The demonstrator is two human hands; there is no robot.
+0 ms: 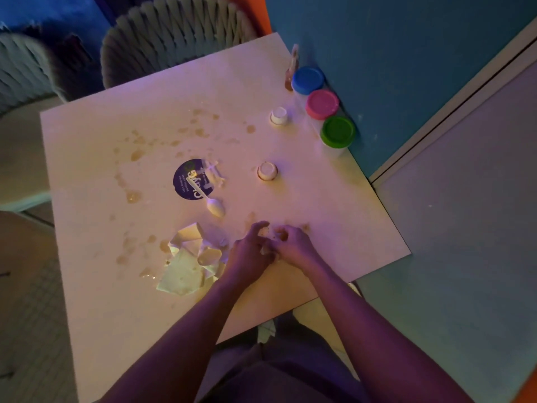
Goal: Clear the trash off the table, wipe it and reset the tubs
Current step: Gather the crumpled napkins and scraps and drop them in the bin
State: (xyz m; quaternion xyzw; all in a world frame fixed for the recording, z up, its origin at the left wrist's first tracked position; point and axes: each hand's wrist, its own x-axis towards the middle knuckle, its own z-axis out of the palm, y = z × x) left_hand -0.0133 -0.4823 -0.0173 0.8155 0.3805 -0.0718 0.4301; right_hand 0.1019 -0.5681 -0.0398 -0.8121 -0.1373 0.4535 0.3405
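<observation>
Both hands meet near the front edge of the square white tabletop [334, 216], and between them is a small crumpled scrap of pale trash [266, 249]. The left hand [251, 254] has its fingers curled down toward it with the forefinger stretched forward. The right hand [293, 242] is curled tight, seemingly pinching a bit of the same scrap. The dim light makes it hard to tell how much either hand actually holds.

Just to the left of the hands lies a heap of torn pale paper and squashed paper cups [190, 261], untouched. Beyond the hands, a white plastic spoon [213, 203] rests with its handle across a dark round printed lid [190, 180], with white shreds beside it. Farther off stand two small white cups turned upside down, one nearer [267, 171] and one farther [279, 115]. Brownish spill marks [136, 154] are spattered across the far-left half of the table.

At the far right corner, against the blue wall, three clear tubs stand in a row, with a blue lid [308, 80], a pink lid [322, 104] and a green lid [338, 131]. A small brown bottle [291, 69] sits behind them.

I'd judge the job barely begun. Most of the trash is still on the table, the stains show no wiping has happened, and I can see no cloth. The tubs look tidy but have yet to be reset.
</observation>
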